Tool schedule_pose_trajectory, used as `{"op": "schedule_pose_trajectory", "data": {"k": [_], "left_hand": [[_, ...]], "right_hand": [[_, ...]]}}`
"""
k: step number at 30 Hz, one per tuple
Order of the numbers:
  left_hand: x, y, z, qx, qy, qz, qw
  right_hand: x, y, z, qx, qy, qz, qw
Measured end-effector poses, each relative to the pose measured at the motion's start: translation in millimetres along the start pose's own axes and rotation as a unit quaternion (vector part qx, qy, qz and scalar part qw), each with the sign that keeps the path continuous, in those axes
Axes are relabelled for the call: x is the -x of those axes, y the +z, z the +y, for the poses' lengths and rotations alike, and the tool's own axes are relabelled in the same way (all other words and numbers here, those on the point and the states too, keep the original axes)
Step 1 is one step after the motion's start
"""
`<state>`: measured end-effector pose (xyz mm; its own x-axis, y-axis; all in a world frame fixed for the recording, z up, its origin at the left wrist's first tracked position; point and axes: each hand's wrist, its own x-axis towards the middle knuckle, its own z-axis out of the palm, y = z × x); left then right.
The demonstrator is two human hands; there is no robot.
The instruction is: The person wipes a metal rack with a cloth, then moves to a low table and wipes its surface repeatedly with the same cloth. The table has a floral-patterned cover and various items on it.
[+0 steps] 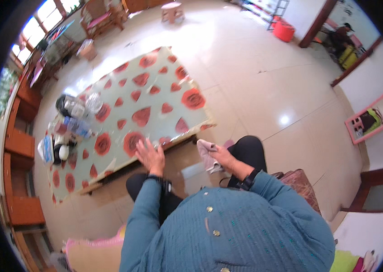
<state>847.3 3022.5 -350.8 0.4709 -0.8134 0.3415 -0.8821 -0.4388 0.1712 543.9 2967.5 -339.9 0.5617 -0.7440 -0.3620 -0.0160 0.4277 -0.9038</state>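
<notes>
My left hand point(150, 158) rests flat near the front edge of a low table, its fingers spread over the table cover point(128, 120), which is patterned with red roses and hearts. A small clear object point(156, 144) lies just beside its fingertips; I cannot tell what it is. To the right of the table my right hand point(223, 158) grips a folded pale pink cloth point(206, 154) above my knee. Clear plastic bottles point(76, 125) and other containers stand together on the left part of the cover.
Wooden cabinets point(25, 210) line the left wall. A round stool point(172, 13) and a wicker chair point(98, 20) stand beyond the table. A red container point(283, 30) is at the upper right; a person point(342, 37) sits past the doorway. A brown patterned seat point(300, 187) is beside me.
</notes>
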Motion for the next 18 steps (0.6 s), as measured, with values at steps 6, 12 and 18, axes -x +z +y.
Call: {"op": "schedule_pose_trajectory", "data": {"k": [6,12,18], "left_hand": [[50.3,-20.1,24.4,0.189,0.062,-0.050,0.979],[95.0,4.9,27.7,0.270,0.070,-0.167,0.946],[97.9,9.8,17.4,0.342,0.074,-0.112,0.930]], "right_hand": [[45.8,-19.7,-2.8,-0.230,0.050,0.074,0.969],[52.8,-25.5,-11.2,-0.321,0.060,0.044,0.944],[46.2,-23.3,-4.2,-0.270,0.083,-0.003,0.959]]}}
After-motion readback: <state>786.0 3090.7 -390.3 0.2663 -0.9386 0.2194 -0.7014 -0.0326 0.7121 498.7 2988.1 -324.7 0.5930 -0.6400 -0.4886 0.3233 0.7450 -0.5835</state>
